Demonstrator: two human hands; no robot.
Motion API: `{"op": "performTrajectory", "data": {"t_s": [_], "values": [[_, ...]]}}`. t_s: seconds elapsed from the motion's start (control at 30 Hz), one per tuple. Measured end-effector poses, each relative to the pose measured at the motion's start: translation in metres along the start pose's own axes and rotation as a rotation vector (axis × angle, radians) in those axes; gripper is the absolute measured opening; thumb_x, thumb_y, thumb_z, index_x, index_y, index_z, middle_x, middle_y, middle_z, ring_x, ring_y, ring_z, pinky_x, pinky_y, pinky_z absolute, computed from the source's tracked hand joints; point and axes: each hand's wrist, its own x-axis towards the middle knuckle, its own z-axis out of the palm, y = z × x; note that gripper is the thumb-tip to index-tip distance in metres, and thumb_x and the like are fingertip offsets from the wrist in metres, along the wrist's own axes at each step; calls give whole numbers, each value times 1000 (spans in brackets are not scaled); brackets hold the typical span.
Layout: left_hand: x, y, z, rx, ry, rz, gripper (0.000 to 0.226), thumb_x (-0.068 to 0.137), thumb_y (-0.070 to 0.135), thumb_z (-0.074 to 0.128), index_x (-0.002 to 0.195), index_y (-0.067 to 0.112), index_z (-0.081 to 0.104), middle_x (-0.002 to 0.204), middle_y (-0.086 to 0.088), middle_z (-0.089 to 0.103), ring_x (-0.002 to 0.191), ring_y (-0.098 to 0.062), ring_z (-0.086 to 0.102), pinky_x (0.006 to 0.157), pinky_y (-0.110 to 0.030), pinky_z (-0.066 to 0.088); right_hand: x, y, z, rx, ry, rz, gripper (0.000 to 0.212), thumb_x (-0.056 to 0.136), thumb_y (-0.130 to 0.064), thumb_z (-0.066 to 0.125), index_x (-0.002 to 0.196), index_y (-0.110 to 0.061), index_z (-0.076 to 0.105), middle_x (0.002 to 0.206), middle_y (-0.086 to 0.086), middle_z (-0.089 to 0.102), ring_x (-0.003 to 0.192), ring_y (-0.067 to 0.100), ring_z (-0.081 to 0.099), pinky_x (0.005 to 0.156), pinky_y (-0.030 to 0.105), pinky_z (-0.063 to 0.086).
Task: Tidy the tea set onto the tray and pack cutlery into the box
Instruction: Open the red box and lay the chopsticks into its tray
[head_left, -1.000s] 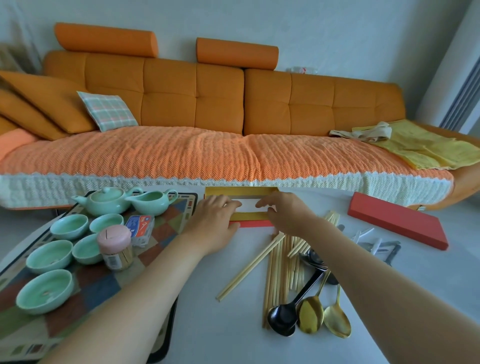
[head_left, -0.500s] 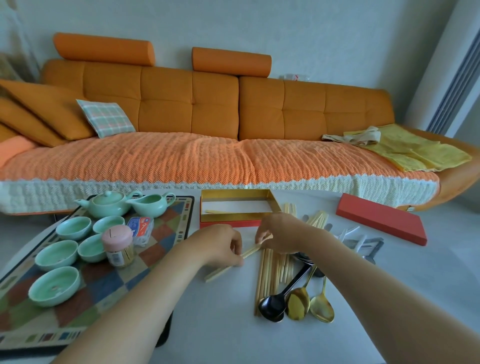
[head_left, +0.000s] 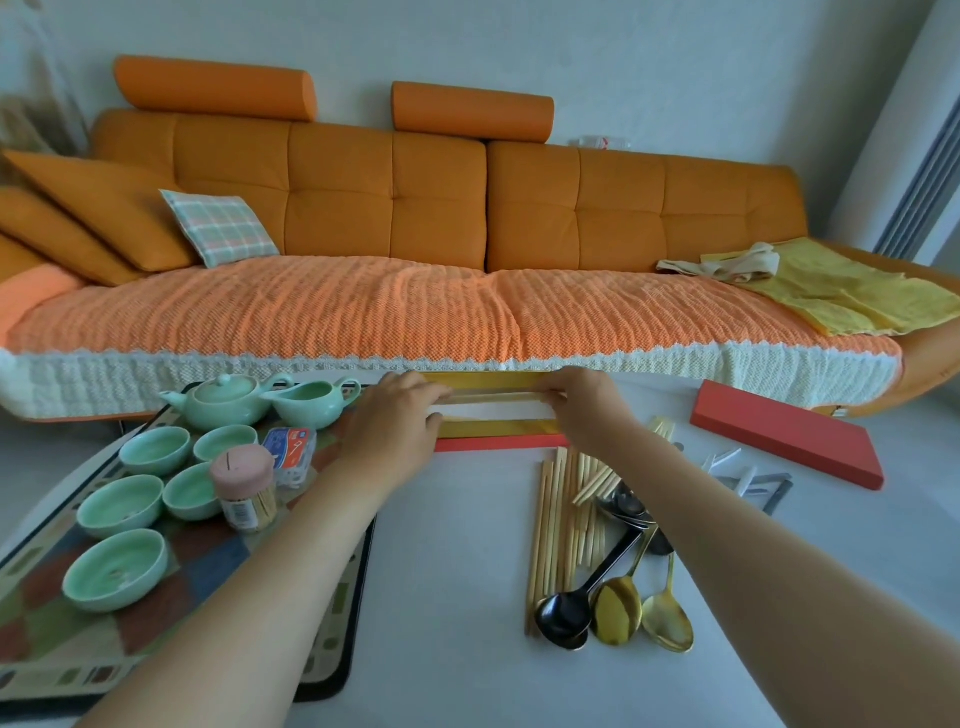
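Note:
A gold-lined box (head_left: 493, 429) with a red base sits at the table's far edge. My left hand (head_left: 400, 423) and my right hand (head_left: 584, 402) each hold one end of a pale chopstick (head_left: 493, 399) lying across the inside of the box. Loose wooden chopsticks (head_left: 558, 512) lie in a pile on the table, with a black spoon (head_left: 569, 610) and two gold spoons (head_left: 618, 603) beside them. On the patterned tray (head_left: 223, 577) at left stand a green teapot (head_left: 221, 400), a green pitcher (head_left: 311, 402) and several green cups (head_left: 117, 569).
A pink-capped toothpick jar (head_left: 244, 486) and a small packet (head_left: 291, 449) stand on the tray. The red box lid (head_left: 784, 439) lies at right, near white and grey plastic pieces (head_left: 748, 475). An orange sofa (head_left: 415, 291) runs behind the table.
Both hands lifted a chopstick from the pile and carried it forward into the box, where they now hold it at its ends.

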Motion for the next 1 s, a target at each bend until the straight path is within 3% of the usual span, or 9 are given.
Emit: {"op": "performTrajectory", "data": {"t_s": [0.23, 0.37, 0.47, 0.53, 0.67, 0.77, 0.87, 0.93, 1.0], "values": [[-2, -8, 22, 48, -236, 11, 57, 99, 37, 47, 152, 26, 29, 155, 5, 30, 143, -19, 22, 116, -38, 19, 22, 11, 19, -108, -19, 107, 40, 95, -2, 45, 103, -31, 72, 100, 2, 67, 68, 19, 62, 64, 38, 59], [1, -11, 34, 112, -308, 33, 56, 99, 46, 39, 151, 27, 31, 156, 7, 32, 145, -15, 21, 118, -40, 13, 27, 10, 29, -70, -140, 107, 43, 97, -3, 40, 113, -29, 70, 106, -2, 66, 75, 17, 62, 64, 31, 54], [4, -10, 35, 135, -329, 42, 54, 99, 48, 38, 149, 27, 34, 151, 7, 40, 142, -13, 26, 116, -39, 18, 25, 7, 30, -52, -171, 118, 49, 93, -1, 36, 117, -28, 69, 115, -3, 68, 91, 19, 64, 81, 32, 55], [6, -9, 35, 131, -348, 31, 55, 99, 48, 38, 150, 26, 34, 151, 6, 40, 142, -14, 26, 116, -40, 21, 22, 6, 28, -52, -193, 92, 45, 92, -9, 37, 112, -31, 71, 111, -2, 71, 89, 20, 65, 86, 36, 55], [4, -2, 32, 156, -319, 34, 55, 99, 46, 40, 149, 26, 34, 154, 4, 34, 144, -17, 22, 116, -40, 18, 11, 4, 20, -33, -262, 52, 41, 94, -19, 36, 115, -32, 69, 104, -7, 68, 73, 13, 63, 71, 32, 54], [2, 10, 30, 154, -213, 92, 50, 97, 42, 47, 144, 27, 41, 145, 4, 40, 135, -18, 30, 109, -35, 24, 4, 6, 13, -67, -248, 7, 39, 97, -25, 37, 124, -31, 64, 97, -10, 65, 67, 2, 53, 71, 24, 43], [1, 26, 27, 96, -105, 153, 38, 94, 38, 54, 130, 26, 53, 123, 6, 49, 118, -18, 41, 98, -32, 33, -2, 11, 7, -157, -166, -126, 35, 95, -19, 45, 121, -34, 65, 115, -6, 64, 103, 17, 58, 95, 33, 45], [-2, 41, 22, 2, -132, 132, 26, 94, 36, 55, 118, 26, 57, 109, 8, 52, 106, -16, 49, 86, -29, 40, -8, 10, 1, -210, -124, -239, 36, 92, -13, 49, 116, -33, 67, 117, -5, 61, 110, 17, 53, 98, 36, 43], [-8, 57, 17, -133, -272, 31, 15, 94, 36, 54, 106, 28, 58, 99, 11, 56, 89, -13, 56, 67, -25, 41, -16, 4, -6, -239, -148, -294, 38, 91, -10, 49, 115, -33, 68, 116, -8, 63, 108, 14, 54, 95, 34, 44]]}}
